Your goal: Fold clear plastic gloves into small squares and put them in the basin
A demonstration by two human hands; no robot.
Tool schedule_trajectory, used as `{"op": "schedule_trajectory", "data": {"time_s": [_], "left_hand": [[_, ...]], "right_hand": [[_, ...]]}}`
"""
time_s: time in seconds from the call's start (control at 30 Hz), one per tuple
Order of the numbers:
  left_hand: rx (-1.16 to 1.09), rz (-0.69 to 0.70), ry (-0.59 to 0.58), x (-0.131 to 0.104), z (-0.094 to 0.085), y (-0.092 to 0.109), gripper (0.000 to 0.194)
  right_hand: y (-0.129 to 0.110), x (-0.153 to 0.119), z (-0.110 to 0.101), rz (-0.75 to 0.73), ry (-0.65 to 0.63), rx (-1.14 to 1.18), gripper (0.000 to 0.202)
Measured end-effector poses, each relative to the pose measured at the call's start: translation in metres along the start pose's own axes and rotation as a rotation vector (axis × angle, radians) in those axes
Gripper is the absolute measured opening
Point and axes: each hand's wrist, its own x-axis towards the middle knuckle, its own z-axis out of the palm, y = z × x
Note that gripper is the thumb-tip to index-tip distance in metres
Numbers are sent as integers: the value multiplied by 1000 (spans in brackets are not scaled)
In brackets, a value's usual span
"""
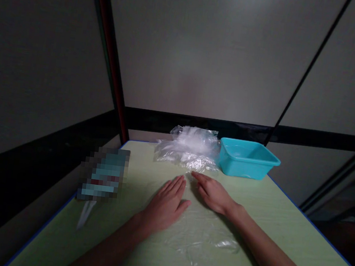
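A clear, thin plastic bag (210, 258) lies spread on the table, its edges hard to follow against the green top. My left hand (165, 205) rests flat on it, palm down, with the fingers together and the thumb held apart. Close by on the right, my right hand (212, 193) touches down near the bag's far end. Its index finger points forward and the other fingers are partly bent, with nothing visibly gripped. Just beyond both hands sits a crumpled heap of clear plastic bags (191, 147).
A turquoise plastic basin (248, 161) stands at the back right, beside the heap. Along the left edge is a blurred-out object (104, 176) with a white strip (86, 214) under it. The green table (282, 232) has a blue rim and meets a grey panel wall (206, 59).
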Motion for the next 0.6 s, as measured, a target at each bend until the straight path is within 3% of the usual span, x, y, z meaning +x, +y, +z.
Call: {"op": "schedule_trajectory", "data": {"time_s": [0.23,0.6], "left_hand": [[30,-17,-7,8,6,-7,60],[77,-45,-4,-3,7,-26,59]], "right_hand": [[1,15,19,-24,-202,-52,54],[1,13,18,13,-237,-94,57]]}}
